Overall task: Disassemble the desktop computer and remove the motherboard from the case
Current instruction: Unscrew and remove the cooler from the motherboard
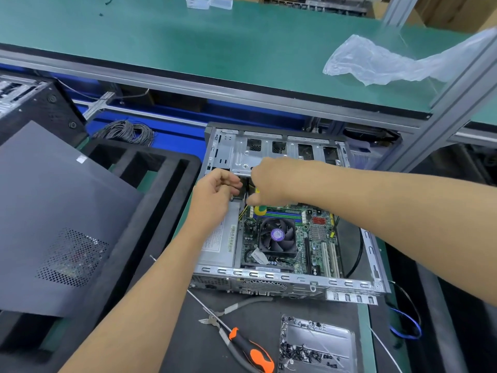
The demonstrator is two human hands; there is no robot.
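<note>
- My right hand [269, 181] was curled round a screwdriver with a yellow-and-green handle [259, 210]; the handle end stuck out below my palm, the shaft was hidden behind the hand.
- My left hand [215, 192] hung just beside the right, fingers bent inward; whether they pinched anything I could not tell, since the tips were hidden.
- Both hands were over the far-left part of the open computer case [290, 278], by the metal drive cage [242, 154].
- The motherboard [314, 238] lay flat inside the case, near side of my hands; its black cooler fan [277, 235] sat in the middle; the grey power supply [220, 243] lay along the left wall under my left forearm.
- On the dark mat in front of the case lay pliers [231, 309] and an orange-and-black screwdriver [250, 348], crossing each other; just right of them a clear tray of small screws [317, 345].
- To the left a grey side panel [53, 224] rested on black foam [166, 168]; far right on the green bench lay a crumpled plastic bag [376, 60].
</note>
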